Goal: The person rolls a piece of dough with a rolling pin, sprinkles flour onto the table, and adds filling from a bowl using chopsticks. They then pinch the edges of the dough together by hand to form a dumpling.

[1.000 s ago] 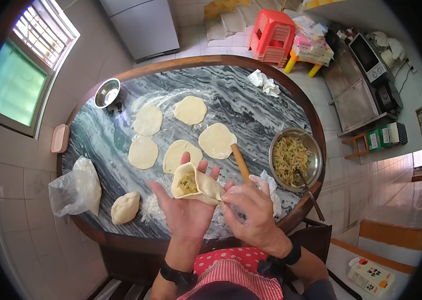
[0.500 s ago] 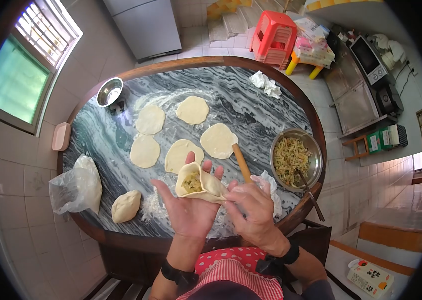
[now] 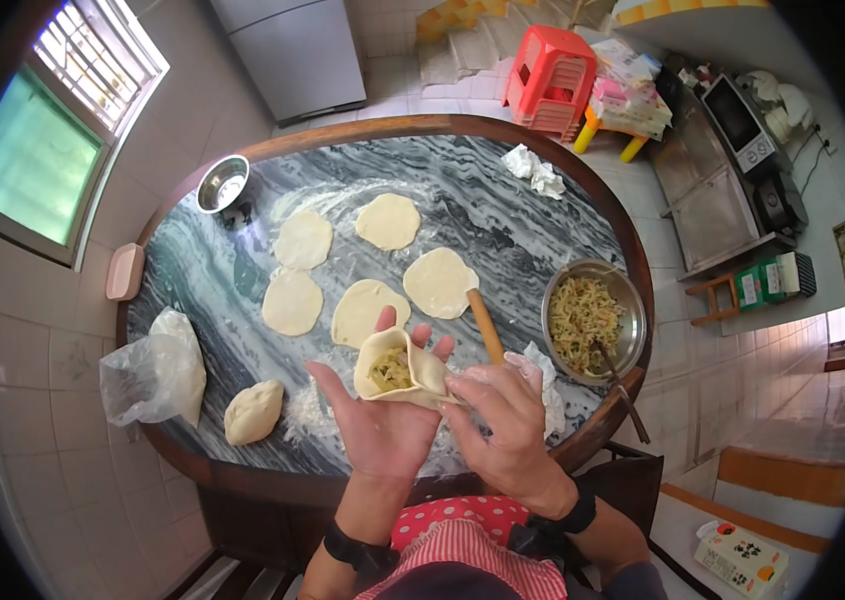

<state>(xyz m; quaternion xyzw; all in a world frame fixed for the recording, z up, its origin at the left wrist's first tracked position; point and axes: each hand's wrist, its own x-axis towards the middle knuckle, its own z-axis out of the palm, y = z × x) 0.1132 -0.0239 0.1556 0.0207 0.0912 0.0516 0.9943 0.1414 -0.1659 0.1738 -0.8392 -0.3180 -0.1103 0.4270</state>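
Observation:
A partly folded dough wrapper (image 3: 373, 376) with shredded filling inside lies on the open palm of my left hand (image 3: 384, 430), whose fingers are spread beneath it. The fingers of my right hand (image 3: 505, 425) pinch the wrapper's right end, where the edges meet. Beyond my hands, flat dough rounds (image 3: 388, 221) lie on the floured marble table. A rolling pin (image 3: 486, 326) touches one round (image 3: 441, 283). To the right stands a metal bowl (image 3: 636, 347) of shredded filling (image 3: 585, 310) with utensils in it. A dough lump (image 3: 254, 412) rests left of my left hand.
The wooden table edge (image 3: 288, 487) runs close in front of my body. A plastic bag (image 3: 155, 377) and a small metal bowl (image 3: 223, 184) are on the left side. Crumpled tissue (image 3: 533, 171) sits at the back right, with red stools (image 3: 551, 78) beyond.
My right fingers have shifted slightly along the wrapper's right end. The left hand still supports the wrapper, and its filled opening remains visible.

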